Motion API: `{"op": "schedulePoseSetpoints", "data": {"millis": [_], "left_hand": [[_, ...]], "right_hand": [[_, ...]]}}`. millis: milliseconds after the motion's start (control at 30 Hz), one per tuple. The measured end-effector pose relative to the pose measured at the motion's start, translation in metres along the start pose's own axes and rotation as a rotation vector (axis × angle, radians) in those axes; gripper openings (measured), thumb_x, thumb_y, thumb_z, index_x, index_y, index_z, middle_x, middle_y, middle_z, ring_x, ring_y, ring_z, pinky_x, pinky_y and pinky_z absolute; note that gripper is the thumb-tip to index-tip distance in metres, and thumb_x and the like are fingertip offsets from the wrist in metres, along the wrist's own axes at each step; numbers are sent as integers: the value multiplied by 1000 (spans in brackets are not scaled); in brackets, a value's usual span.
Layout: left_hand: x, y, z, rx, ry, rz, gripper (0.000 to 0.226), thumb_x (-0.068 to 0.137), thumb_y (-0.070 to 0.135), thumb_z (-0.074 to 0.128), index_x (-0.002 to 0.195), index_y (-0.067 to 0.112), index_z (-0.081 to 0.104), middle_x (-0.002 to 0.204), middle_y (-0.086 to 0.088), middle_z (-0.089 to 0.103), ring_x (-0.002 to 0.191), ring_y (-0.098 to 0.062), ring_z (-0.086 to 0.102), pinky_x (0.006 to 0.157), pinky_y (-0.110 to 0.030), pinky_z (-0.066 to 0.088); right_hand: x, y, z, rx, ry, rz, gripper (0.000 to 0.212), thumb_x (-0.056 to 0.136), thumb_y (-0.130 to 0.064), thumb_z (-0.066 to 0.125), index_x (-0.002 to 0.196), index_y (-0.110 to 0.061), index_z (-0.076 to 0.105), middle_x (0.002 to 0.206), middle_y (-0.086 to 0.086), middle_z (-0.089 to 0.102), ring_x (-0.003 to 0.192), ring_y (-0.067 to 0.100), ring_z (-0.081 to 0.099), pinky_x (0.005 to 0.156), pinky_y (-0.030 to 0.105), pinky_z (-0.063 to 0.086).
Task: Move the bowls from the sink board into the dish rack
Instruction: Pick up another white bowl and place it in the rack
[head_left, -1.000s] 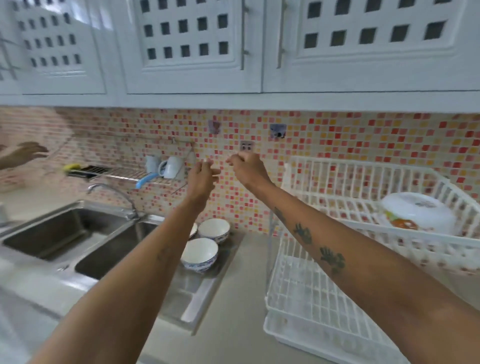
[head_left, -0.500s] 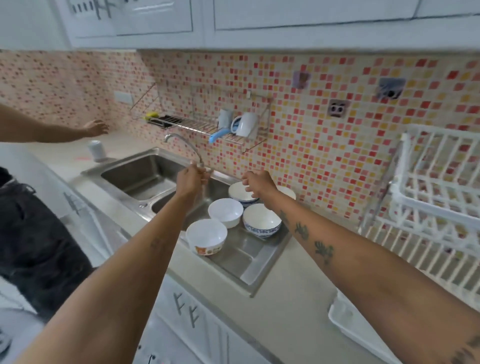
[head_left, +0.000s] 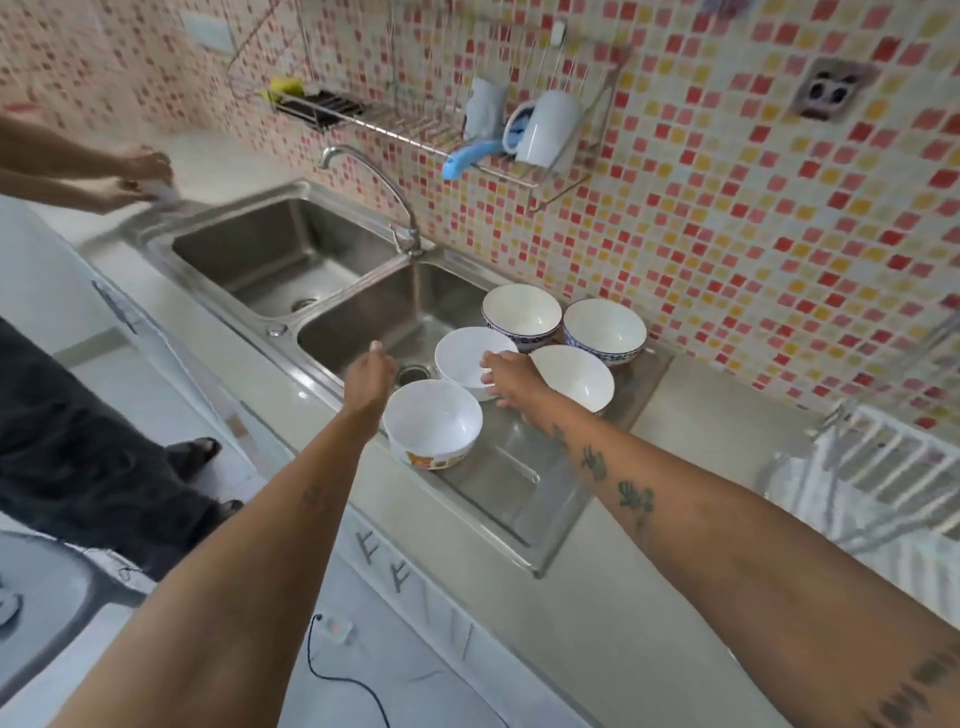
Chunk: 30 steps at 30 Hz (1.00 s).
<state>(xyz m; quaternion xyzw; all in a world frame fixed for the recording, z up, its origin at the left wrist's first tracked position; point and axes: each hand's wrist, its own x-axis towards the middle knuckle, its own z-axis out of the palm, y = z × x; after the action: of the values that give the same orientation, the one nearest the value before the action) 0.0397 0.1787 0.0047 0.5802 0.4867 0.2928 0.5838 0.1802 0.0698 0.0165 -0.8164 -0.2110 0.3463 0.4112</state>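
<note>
head view, hands: your left hand (head_left: 370, 375) hangs loose over the sink basin, grasping nothing; your right hand (head_left: 511, 379) has fingers spread on the rim of the middle white bowl (head_left: 470, 358), touching but not yet gripping as far as you can tell.
head view, bowls: five on the sink board (head_left: 524, 478). Printed bowl (head_left: 432, 423) sits just below and between your hands; plain bowl (head_left: 574, 376) just right of your right hand; two blue-patterned bowls (head_left: 521, 317) and (head_left: 604, 330) beyond it, near the tiled wall.
head view, dish rack: dish rack (head_left: 883, 467) far off to your right, blurred, well apart from the bowls.
risk, crowding: bowls touch or nearly touch; lifting the middle one at a tilt could knock its neighbours.
risk, basin edge: middle and printed bowls sit right at the basin lip near your left hand; a nudge could tip one in.
risk, slip: a rim-only hold on glazed, maybe wet ware could slide; get your thumb inside.
risk, carry: long sweep right over the bench; watch the rack's frame.
risk, other person: someone's hands (head_left: 137, 176) work far left of yours, beyond the sink; unlikely to clash.
</note>
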Motion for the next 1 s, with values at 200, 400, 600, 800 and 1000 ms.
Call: {"op": "schedulePoseSetpoints", "data": {"millis": [200,400,600,800,1000], "left_hand": [[33,-31,1,79,-11,-49,40,106,32,30,94,7,58,98,-15,57,90,-24,50,79,-33,37],[43,-51,11,43,-84,-137,48,106,35,31,93,6,67,96,-14,63,85,-25,57,72,-29,45],[37,-53,18,-53,-92,-189,50,106,33,33,113,0,70,100,-13,64,88,-26,58,68,-28,46],[30,-54,19,-58,-93,-248,40,105,34,35,106,10,66,103,-12,62,95,-27,58,84,-34,45],[15,-51,26,-41,-59,-245,29,105,26,36,99,8,59,100,-13,56,90,-24,50,78,-31,39]], "right_hand": [[35,26,27,-80,27,25,43,92,-29,40,113,2,61,101,19,56,96,29,52,85,37,43],[47,44,47,6,115,89,35,82,-35,50,111,-16,59,120,13,58,113,30,56,91,36,42],[34,47,60,152,208,49,47,91,-17,48,137,-13,37,137,12,51,124,34,51,100,38,42],[18,61,76,226,204,0,62,96,-12,41,150,-28,18,155,2,34,133,27,44,91,25,32],[6,67,74,269,260,-57,61,96,-5,37,150,-27,18,158,-2,28,139,23,37,94,22,30]]}}
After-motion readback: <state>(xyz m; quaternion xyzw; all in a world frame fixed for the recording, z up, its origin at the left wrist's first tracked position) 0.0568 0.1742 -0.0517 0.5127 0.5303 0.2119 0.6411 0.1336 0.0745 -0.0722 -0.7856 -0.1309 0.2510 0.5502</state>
